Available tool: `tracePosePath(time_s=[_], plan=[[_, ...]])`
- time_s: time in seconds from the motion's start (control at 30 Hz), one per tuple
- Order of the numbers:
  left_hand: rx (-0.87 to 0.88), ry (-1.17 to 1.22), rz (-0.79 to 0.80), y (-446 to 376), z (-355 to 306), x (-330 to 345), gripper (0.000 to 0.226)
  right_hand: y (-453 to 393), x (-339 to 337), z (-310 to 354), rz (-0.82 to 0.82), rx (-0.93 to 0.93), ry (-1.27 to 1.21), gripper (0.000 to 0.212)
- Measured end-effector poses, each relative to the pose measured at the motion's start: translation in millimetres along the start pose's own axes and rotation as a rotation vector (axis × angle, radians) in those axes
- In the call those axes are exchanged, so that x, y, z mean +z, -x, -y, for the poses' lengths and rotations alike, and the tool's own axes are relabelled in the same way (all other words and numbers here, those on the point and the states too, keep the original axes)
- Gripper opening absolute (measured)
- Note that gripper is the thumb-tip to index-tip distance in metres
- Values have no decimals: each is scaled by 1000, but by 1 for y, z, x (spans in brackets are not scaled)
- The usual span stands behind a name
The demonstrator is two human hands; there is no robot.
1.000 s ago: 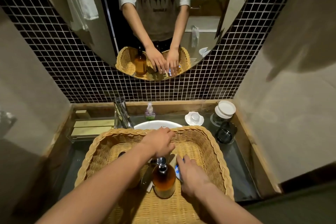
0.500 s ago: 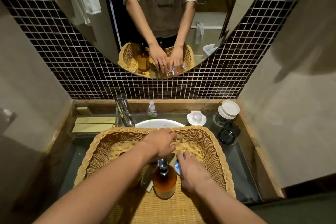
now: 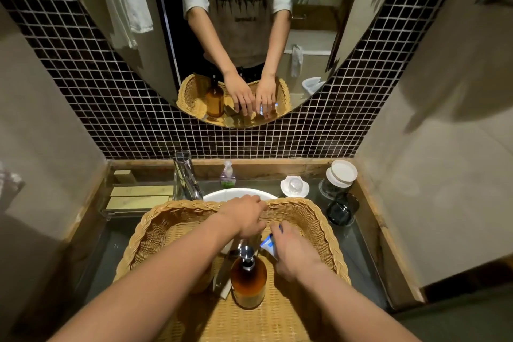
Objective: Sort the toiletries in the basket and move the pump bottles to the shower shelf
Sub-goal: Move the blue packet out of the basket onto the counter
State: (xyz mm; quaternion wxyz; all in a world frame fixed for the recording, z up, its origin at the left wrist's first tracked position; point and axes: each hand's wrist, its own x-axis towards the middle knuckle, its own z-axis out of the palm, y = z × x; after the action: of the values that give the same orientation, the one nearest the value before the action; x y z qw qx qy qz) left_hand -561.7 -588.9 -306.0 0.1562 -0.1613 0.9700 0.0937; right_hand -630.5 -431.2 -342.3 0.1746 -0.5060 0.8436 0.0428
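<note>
A large wicker basket rests on the washbasin counter. An amber pump bottle with a chrome pump stands upright in its middle. My left hand reaches over the bottle toward the far side of the basket, fingers curled down over something I cannot make out. My right hand lies palm down to the right of the bottle and grips a white and blue tube. A flat pale item lies to the left of the bottle, partly hidden by my left forearm.
Behind the basket are the white basin, a chrome tap, a small clear soap bottle, a white dish, a lidded glass jar and a dark glass cup. Wooden blocks lie at left. A mirror hangs above.
My right hand has lifted the white and blue tube slightly and shifted a little away from me. My left hand has stayed over the far side of the basket.
</note>
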Motion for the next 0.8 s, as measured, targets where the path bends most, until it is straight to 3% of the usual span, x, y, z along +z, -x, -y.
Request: tracePosePath(time_s=[0.4, 0.63, 0.8], plan=[[67, -2, -140, -9, 4, -42, 56, -31, -92, -22, -234, -134, 21, 88], [23, -11, -195, -21, 13, -51, 50, -58, -103, -31, -222, -166, -72, 94], [35, 22, -212, -43, 21, -45, 65, -86, -103, -35, -179, -229, -154, 99]])
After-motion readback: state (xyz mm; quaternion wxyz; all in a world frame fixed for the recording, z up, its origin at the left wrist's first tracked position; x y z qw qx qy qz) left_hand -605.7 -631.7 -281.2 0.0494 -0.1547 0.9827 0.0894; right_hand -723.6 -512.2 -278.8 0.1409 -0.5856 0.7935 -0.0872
